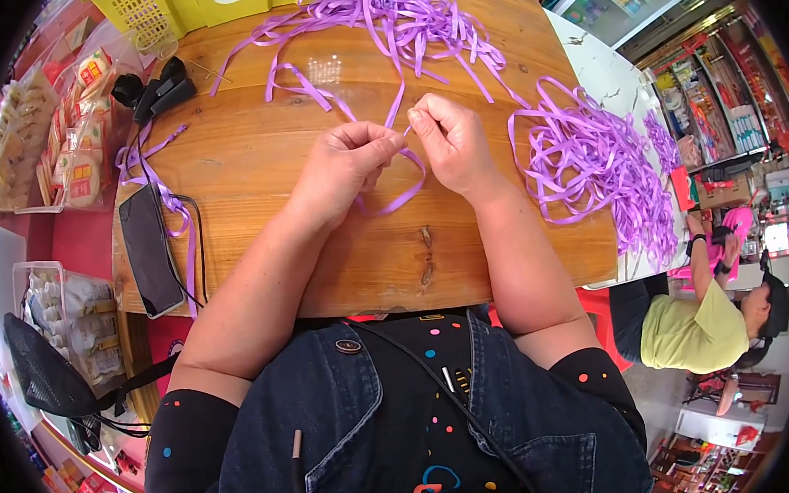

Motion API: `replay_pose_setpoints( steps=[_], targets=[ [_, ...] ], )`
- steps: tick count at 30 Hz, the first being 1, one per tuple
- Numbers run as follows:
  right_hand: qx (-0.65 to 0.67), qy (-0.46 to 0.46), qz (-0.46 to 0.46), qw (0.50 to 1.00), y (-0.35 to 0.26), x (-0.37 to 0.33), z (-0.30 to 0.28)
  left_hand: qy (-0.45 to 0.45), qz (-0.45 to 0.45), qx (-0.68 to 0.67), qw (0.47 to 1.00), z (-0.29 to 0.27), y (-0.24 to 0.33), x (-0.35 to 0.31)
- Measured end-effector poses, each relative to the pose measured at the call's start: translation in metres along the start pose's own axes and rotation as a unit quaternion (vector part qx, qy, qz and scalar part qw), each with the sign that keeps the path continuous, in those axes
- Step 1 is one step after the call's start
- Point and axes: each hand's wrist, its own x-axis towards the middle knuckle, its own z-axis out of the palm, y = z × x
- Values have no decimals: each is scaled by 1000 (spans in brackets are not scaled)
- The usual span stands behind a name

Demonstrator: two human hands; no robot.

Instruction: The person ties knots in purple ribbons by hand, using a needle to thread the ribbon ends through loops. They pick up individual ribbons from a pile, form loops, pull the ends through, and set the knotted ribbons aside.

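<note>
A thin purple ribbon (401,197) runs between my two hands over the wooden table (360,276). My left hand (353,163) pinches it between thumb and fingertips, and a loop hangs below. Close by on the right, my right hand (451,144) is closed with thumb against forefinger, gripping the same ribbon. From there a strand leads up to a tangled heap of purple ribbon (417,19) at the table's far side. A second, larger heap of purple ribbon (588,158) spills over the table's right edge.
A phone (150,252) with a cable lies at the table's left, beside loose ribbon and a black clip-like device (157,91). The yellow basket (208,7) stands at the far edge. Packaged goods (82,157) fill the left. A person in a yellow top (693,328) sits at right.
</note>
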Motion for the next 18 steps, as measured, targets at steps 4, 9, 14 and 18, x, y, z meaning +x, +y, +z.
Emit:
replay_pose_setpoints(
  steps=[4, 9, 14, 18],
  targets=[
    [85, 4, 92, 992, 4, 0, 2, -8, 13, -31, 999, 2, 2, -4],
    [118, -5, 98, 988, -1, -5, 14, 93, 43, -12, 995, 0, 6, -1],
    [37, -16, 42, 998, -5, -5, 12, 122, 210, 171, 955, -1, -12, 6],
    [-3, -2, 14, 1000, -9, -4, 9, 122, 214, 240, 939, 0, -11, 5]
  ],
)
